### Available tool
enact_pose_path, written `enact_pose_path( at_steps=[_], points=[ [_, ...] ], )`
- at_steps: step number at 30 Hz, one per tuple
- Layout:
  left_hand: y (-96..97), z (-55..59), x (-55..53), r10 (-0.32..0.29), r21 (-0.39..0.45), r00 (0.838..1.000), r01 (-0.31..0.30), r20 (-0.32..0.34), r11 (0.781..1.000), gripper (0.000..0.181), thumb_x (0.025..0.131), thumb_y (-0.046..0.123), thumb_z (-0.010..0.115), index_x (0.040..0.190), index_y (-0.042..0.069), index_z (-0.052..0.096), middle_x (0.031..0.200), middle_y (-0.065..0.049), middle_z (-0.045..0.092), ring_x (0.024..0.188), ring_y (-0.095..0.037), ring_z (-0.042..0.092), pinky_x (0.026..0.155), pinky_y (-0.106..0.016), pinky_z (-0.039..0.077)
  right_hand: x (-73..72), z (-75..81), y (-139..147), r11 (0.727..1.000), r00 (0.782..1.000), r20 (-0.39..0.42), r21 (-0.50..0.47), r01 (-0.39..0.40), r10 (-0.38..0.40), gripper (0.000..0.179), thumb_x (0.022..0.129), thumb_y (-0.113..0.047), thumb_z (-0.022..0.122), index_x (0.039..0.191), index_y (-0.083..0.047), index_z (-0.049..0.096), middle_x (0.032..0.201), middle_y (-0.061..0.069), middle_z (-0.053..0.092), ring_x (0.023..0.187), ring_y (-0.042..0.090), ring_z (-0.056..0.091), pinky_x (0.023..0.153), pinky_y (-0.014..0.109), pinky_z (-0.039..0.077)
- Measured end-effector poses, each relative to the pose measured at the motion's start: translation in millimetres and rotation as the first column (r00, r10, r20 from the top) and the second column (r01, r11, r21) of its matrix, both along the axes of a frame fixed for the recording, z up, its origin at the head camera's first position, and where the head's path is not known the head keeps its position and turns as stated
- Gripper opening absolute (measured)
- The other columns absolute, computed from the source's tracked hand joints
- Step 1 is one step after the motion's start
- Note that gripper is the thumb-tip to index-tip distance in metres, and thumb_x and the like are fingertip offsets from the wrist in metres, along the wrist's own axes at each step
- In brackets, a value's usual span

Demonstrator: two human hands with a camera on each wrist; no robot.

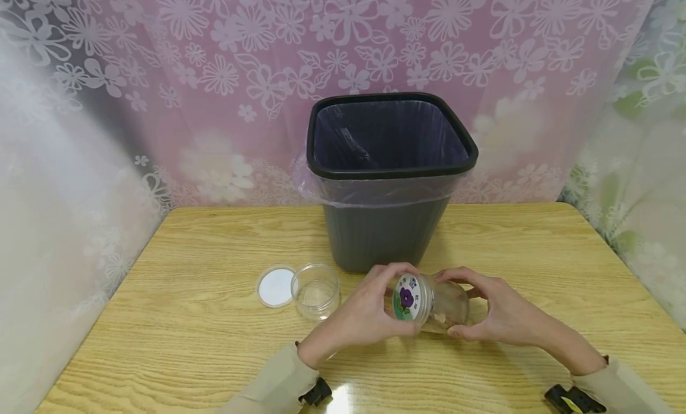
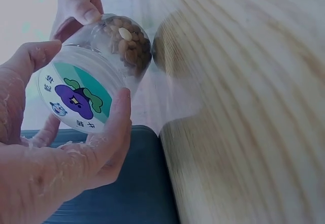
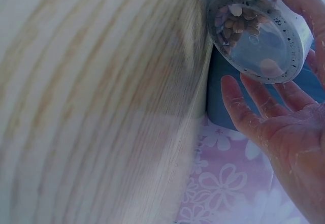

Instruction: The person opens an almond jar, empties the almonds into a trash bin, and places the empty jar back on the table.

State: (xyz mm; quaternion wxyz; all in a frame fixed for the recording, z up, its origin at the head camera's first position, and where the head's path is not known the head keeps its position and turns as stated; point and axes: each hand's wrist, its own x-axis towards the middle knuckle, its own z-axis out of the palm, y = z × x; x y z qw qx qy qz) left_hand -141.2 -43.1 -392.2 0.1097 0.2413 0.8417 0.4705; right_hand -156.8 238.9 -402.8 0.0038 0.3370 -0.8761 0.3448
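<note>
A clear plastic jar (image 1: 451, 304) lies tilted on its side between both hands, low over the table. Its round lid (image 1: 407, 299) carries a purple flower picture and faces left. Thumb and fingers of my left hand (image 1: 360, 313) grip the lid's rim. My right hand (image 1: 504, 311) holds the body near its base, thumb on one side and fingers on the other. Brown nuts or seeds (image 2: 133, 51) have slid along the lower wall, as the left wrist view shows. In the right wrist view the jar's clear base (image 3: 254, 56) faces the camera.
An open clear tub (image 1: 317, 292) stands left of the left hand, beside a white-centred round lid (image 1: 277, 287). Behind the hands rises a dark grey bin (image 1: 383, 235) with a plastic liner. Floral curtains (image 1: 230, 104) surround the wooden table (image 1: 214, 342).
</note>
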Motion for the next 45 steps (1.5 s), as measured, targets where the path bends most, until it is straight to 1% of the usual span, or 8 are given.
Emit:
enact_pose_path(
  at_steps=[8, 13, 18, 23, 31, 35, 42, 45],
  points=[
    [0.6, -0.6, -0.6, 0.013, 0.020, 1.000, -0.013, 0.015, 1.000, 0.077, 0.079, 0.033, 0.087, 0.143, 0.040, 0.045, 0.135, 0.000, 0.050, 0.116, -0.013, 0.055, 0.096, -0.030, 0.054, 0.3, 1.2, -1.1, 1.000, 1.000, 0.004, -0.003, 0.001, -0.001, 0.076, 0.073, -0.028, 0.094, 0.139, -0.028, 0.055, 0.135, -0.009, 0.061, 0.117, 0.000, 0.059, 0.083, 0.030, 0.060],
    [-0.2, -0.2, 0.8, -0.030, -0.037, 0.996, 0.027, -0.081, 0.999, 0.083, 0.078, 0.024, 0.086, 0.147, 0.037, 0.042, 0.146, -0.001, 0.043, 0.121, -0.014, 0.054, 0.098, -0.029, 0.052, -0.1, 1.3, -0.5, 1.000, 1.000, 0.014, -0.012, -0.004, 0.005, 0.076, 0.073, -0.027, 0.094, 0.139, -0.028, 0.055, 0.134, -0.009, 0.061, 0.118, 0.000, 0.058, 0.083, 0.030, 0.060],
    [-0.4, 0.4, 0.6, -0.094, -0.066, 0.977, 0.083, -0.192, 0.994, 0.088, 0.073, 0.012, 0.085, 0.146, 0.035, 0.041, 0.151, 0.000, 0.036, 0.127, -0.012, 0.050, 0.103, -0.029, 0.049, -1.4, 0.6, 0.6, 1.000, 1.000, 0.025, -0.023, -0.004, 0.004, 0.076, 0.073, -0.026, 0.094, 0.139, -0.028, 0.055, 0.134, -0.009, 0.061, 0.118, -0.002, 0.057, 0.083, 0.029, 0.059],
    [-1.1, -0.3, -0.6, -0.113, -0.071, 0.967, 0.099, -0.228, 0.993, 0.087, 0.072, 0.009, 0.084, 0.145, 0.033, 0.042, 0.150, 0.001, 0.036, 0.128, -0.011, 0.049, 0.103, -0.027, 0.049, -2.3, -0.1, 1.1, 0.999, 0.999, 0.035, -0.034, -0.007, 0.008, 0.076, 0.074, -0.025, 0.094, 0.139, -0.027, 0.055, 0.134, -0.009, 0.061, 0.118, -0.002, 0.057, 0.082, 0.029, 0.059],
    [-3.0, -2.8, -2.9, -0.119, -0.033, 0.977, 0.114, -0.175, 0.993, 0.086, 0.075, 0.011, 0.083, 0.146, 0.037, 0.042, 0.150, 0.002, 0.037, 0.121, -0.010, 0.050, 0.091, -0.025, 0.056, -1.4, -0.7, 2.7, 1.000, 0.998, 0.061, -0.028, -0.002, 0.003, 0.075, 0.076, -0.026, 0.093, 0.140, -0.028, 0.055, 0.135, -0.010, 0.060, 0.119, -0.003, 0.056, 0.084, 0.030, 0.058],
    [-2.9, -2.9, -2.3, -0.102, -0.031, 0.983, 0.099, -0.154, 0.995, 0.083, 0.079, 0.020, 0.083, 0.147, 0.039, 0.040, 0.149, 0.001, 0.040, 0.122, -0.009, 0.050, 0.093, -0.025, 0.055, -1.2, -0.4, 2.5, 1.000, 0.998, 0.057, -0.020, 0.007, -0.006, 0.075, 0.075, -0.026, 0.093, 0.139, -0.029, 0.055, 0.135, -0.010, 0.060, 0.120, -0.003, 0.056, 0.084, 0.030, 0.058],
    [-2.3, -2.1, -0.8, -0.075, 0.009, 0.997, 0.075, -0.031, 0.997, 0.079, 0.084, 0.029, 0.082, 0.149, 0.042, 0.038, 0.147, -0.001, 0.041, 0.115, -0.009, 0.053, 0.086, -0.019, 0.057, -0.7, -1.1, 2.1, 1.000, 0.998, 0.057, -0.020, 0.013, -0.012, 0.076, 0.074, -0.026, 0.093, 0.139, -0.028, 0.055, 0.135, -0.010, 0.060, 0.119, -0.003, 0.056, 0.084, 0.029, 0.059],
    [-2.0, -2.1, -0.4, -0.067, 0.011, 0.998, 0.067, -0.014, 0.998, 0.079, 0.085, 0.031, 0.082, 0.149, 0.043, 0.038, 0.147, -0.001, 0.042, 0.115, -0.009, 0.054, 0.084, -0.018, 0.057, -0.3, -1.3, 1.8, 1.000, 0.998, 0.058, -0.018, 0.020, -0.019, 0.076, 0.074, -0.026, 0.094, 0.139, -0.029, 0.055, 0.135, -0.010, 0.060, 0.119, -0.004, 0.056, 0.084, 0.029, 0.059]
  ],
)
